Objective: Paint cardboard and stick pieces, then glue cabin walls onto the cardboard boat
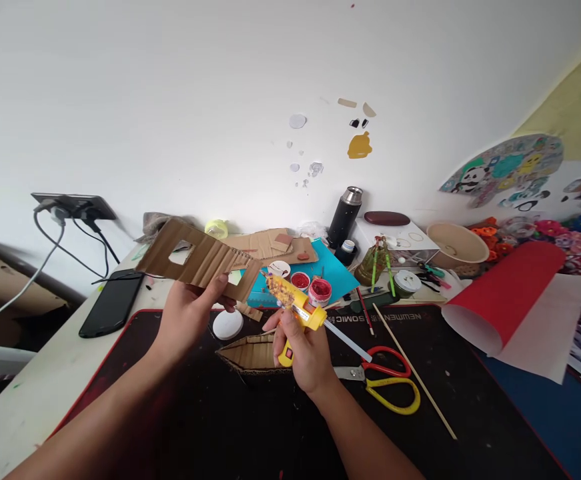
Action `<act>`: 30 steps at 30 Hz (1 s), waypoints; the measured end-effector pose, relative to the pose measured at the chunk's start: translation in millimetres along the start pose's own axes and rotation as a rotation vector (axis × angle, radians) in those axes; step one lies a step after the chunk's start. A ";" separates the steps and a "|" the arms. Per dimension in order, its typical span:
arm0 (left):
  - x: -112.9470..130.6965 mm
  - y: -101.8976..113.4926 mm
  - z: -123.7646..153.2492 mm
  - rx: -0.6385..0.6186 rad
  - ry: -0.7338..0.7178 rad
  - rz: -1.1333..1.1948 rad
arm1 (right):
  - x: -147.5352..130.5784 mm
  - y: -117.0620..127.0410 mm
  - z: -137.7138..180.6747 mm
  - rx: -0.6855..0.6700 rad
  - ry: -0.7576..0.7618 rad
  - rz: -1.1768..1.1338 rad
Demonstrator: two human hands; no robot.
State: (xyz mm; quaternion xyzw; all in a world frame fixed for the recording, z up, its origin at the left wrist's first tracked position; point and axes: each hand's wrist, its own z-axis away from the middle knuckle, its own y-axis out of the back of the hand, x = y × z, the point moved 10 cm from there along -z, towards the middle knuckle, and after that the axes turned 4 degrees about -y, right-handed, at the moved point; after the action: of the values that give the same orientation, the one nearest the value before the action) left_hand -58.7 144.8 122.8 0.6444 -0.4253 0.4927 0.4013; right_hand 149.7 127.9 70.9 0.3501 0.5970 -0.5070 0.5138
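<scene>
My left hand (190,312) grips a folded piece of corrugated cardboard (203,262) with cut-out window holes, raised above the desk mat. In my right hand (306,347) is a yellow hot glue gun (297,308), its nozzle pointing toward the cardboard piece and a glue stick (347,341) sticking out of its back. The nozzle lies close to the piece's right end; whether they touch I cannot tell. Beneath my hands a cardboard boat hull (250,353) rests on the mat, partly hidden by my right hand. A white round lid (228,325) lies behind it.
Scissors (393,380) with red and yellow handles and a thin wooden stick (415,373) lie on the black mat (170,413). Behind are red paint jars (319,291), a black thermos (345,217) and a beige bowl (457,243). A phone (110,303) is left, red paper (510,293) right.
</scene>
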 end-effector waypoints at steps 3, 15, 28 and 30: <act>7.4 -1.3 1.6 -0.005 -0.015 -0.034 | -0.1 2.7 0.4 0.029 -0.011 0.004; 16.9 -5.2 5.2 -0.057 -0.051 0.007 | 5.0 4.7 -1.3 0.054 -0.038 -0.004; 12.4 -3.7 4.8 -0.069 -0.048 0.058 | 4.1 4.3 -1.3 0.047 -0.032 -0.009; 14.1 -5.2 4.7 -0.075 -0.056 0.073 | 3.2 4.1 -1.2 0.046 -0.033 -0.004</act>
State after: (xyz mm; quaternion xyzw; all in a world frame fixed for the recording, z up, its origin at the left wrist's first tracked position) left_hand -50.3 139.9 135.2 0.6264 -0.4778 0.4727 0.3949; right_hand 152.5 129.6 66.7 0.3523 0.5775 -0.5270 0.5145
